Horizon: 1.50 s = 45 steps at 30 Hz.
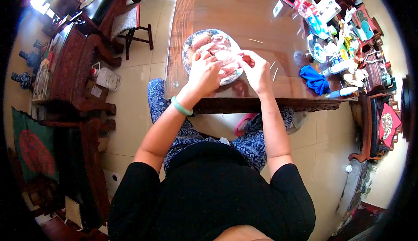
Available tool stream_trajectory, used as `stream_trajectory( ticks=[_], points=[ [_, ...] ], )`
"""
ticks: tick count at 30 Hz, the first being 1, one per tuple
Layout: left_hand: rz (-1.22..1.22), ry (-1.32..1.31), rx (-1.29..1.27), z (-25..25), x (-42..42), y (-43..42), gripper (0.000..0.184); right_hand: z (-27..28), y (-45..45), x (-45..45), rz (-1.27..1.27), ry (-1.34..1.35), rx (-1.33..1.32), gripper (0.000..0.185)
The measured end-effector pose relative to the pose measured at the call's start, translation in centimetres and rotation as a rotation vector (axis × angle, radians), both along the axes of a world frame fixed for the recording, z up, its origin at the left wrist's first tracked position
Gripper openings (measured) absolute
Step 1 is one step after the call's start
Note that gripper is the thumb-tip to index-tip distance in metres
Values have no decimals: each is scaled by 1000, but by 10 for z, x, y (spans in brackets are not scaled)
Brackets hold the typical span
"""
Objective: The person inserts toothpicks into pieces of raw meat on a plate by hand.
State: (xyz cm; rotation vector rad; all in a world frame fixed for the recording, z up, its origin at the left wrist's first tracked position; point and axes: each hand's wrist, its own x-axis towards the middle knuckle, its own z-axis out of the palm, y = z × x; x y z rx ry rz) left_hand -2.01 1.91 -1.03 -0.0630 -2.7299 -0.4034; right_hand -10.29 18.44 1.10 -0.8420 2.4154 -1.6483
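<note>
A round plate (pixel 187 51) with a blue pattern lies near the front left of the glass-topped table. Pieces of pink raw meat (pixel 217 42) cover it. My left hand (pixel 203 72), with a green bangle on its wrist, is over the lower left of the plate, fingers curled and touching the meat. My right hand (pixel 255 69) is at the plate's right edge, thumb and fingers pinched together; what they hold is too small to make out. Thin sticks (pixel 273 71) lie on the table to the right of my right hand, and another stick (pixel 255 41) lies farther back.
A blue cloth (pixel 314 80) lies at the table's right, beside a heap of bottles and bags (pixel 333 32). A small clear round item (pixel 175 84) sits at the front left corner. A stool (pixel 130 25) and a plastic jug (pixel 107 78) stand left of the table (pixel 217 5).
</note>
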Motion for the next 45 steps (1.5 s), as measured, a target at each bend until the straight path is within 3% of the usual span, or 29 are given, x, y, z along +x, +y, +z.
stream_trajectory(
  ticks=[2, 4, 6, 10, 16, 30, 38, 41, 45],
  points=[
    [-40, 192, 116, -1, 19, 7, 36, -4, -4, 2, -41, 92, -39, 18],
    [-43, 88, 105, -5, 34, 15, 44, -8, -5, 2, -48, 124, -36, 19],
    [-19, 213, 73, -18, 41, 21, 49, -14, -7, -1, -49, 339, 9, 18],
    [-1, 218, 35, -41, 42, 20, 49, -17, -14, 0, -41, 342, 29, 17],
    [43, 348, 95, -54, 36, 20, 40, -5, -20, 7, -27, 72, -68, 14],
    [88, 376, -2, -58, 35, 21, 28, 21, -24, 7, 72, 278, 185, 12],
    [81, 384, -12, -56, 35, 20, 27, 5, -31, -4, 72, 258, 196, 14],
    [72, 394, -8, -59, 35, 20, 28, -10, -35, -8, 79, 475, 151, 14],
    [69, 388, 4, -59, 35, 20, 28, 17, -35, 1, 43, 450, 119, 20]
  ],
)
